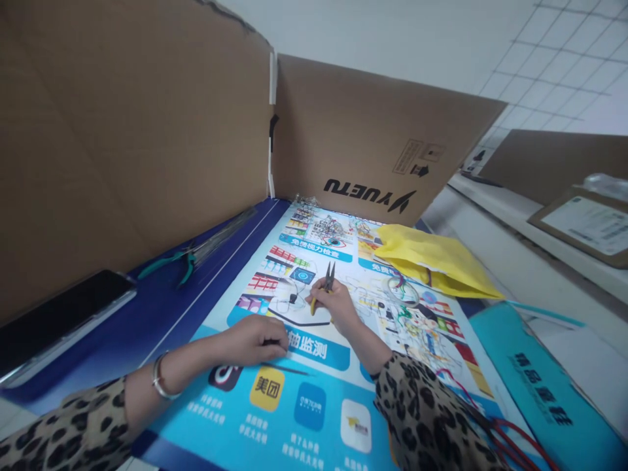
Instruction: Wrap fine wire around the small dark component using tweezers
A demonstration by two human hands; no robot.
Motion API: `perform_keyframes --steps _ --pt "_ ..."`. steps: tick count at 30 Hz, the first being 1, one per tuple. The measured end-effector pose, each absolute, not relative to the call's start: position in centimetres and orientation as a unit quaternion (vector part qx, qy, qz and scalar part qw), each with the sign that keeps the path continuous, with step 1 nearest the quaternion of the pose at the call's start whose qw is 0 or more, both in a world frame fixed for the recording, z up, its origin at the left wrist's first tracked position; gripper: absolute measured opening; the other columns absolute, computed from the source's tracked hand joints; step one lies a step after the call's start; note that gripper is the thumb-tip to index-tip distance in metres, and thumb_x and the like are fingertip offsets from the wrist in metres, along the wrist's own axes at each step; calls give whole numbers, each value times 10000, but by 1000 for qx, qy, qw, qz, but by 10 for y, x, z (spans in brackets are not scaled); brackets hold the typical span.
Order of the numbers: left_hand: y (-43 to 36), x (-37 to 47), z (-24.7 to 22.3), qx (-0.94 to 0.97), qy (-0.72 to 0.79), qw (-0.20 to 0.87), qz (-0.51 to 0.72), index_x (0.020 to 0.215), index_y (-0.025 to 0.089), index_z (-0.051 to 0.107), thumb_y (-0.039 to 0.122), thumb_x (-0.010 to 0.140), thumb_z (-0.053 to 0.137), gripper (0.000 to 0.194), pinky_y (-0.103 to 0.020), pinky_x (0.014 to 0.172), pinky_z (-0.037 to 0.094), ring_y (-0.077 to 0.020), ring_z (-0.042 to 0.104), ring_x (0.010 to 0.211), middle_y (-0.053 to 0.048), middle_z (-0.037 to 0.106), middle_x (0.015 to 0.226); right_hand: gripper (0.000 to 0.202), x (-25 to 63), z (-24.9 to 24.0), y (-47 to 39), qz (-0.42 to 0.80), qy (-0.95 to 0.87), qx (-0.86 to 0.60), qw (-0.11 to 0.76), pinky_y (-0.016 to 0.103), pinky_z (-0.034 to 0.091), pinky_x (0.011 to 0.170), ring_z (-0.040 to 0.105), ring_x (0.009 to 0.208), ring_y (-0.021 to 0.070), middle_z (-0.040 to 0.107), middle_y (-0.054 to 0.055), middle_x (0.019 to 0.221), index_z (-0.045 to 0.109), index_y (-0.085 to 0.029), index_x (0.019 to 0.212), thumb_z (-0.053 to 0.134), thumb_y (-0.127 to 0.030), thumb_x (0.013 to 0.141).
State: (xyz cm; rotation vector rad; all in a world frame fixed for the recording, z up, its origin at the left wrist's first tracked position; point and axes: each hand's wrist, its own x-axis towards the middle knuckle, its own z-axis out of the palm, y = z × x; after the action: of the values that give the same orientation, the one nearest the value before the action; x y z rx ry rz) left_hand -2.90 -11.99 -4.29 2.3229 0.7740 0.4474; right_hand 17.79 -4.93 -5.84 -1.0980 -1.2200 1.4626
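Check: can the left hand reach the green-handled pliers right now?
Probably yes. The green-handled pliers lie ahead and to the left of the left hand, nothing visible between; the cardboard wall stands on their far side. Can't tell whether that hand is empty.

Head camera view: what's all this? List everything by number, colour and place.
Cardboard panels: three, brown, left, back, far right
Wall: one, pale, behind
Printed sheet: one, blue and white, below the hands
Yellow-handled pliers: one, yellow and dark, in right hand
Teal-handled pliers: one, teal, beside left panel
Metal rods: several, grey, beside those pliers
Flat device: one, black, far left
Tangled wires: uncountable, mixed colours, on the sheet
Yellow bag: one, yellow, sheet's far right
Teal packet: one, teal, right
Red-handled tool: one, red, lower right
Labelled parcel: one, brown, far right
Thin piece: one, dark, near left hand
Bracelet: one, silver, left wrist
Sleeves: two, leopard print, forearms
Left hand: one, bare, over sheet
Right hand: one, bare, holding pliers
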Motion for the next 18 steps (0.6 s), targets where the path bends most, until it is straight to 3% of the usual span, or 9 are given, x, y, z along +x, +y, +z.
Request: perform_keyframes --steps 11,18 --pt "-121 -29 -42 859 302 362 200 791 165 622 226 823 500 140 -197 667 395 -116 556 714 -20 616 763 255 179 -56 -51 589 -495 -452 452 295 498 538 644 627 198 629 1 571 532 -173 734 701 -301 593" --pt "-105 -30 -15 730 443 426 299 767 139 595 291 811 494 188 -195 577 392 -102 510 614 -1 578 675 239 182 -51 -53 607 -491 -443 441 314 507 569 645 658 203 641 12 598 546 -168 727 696 -305 600"
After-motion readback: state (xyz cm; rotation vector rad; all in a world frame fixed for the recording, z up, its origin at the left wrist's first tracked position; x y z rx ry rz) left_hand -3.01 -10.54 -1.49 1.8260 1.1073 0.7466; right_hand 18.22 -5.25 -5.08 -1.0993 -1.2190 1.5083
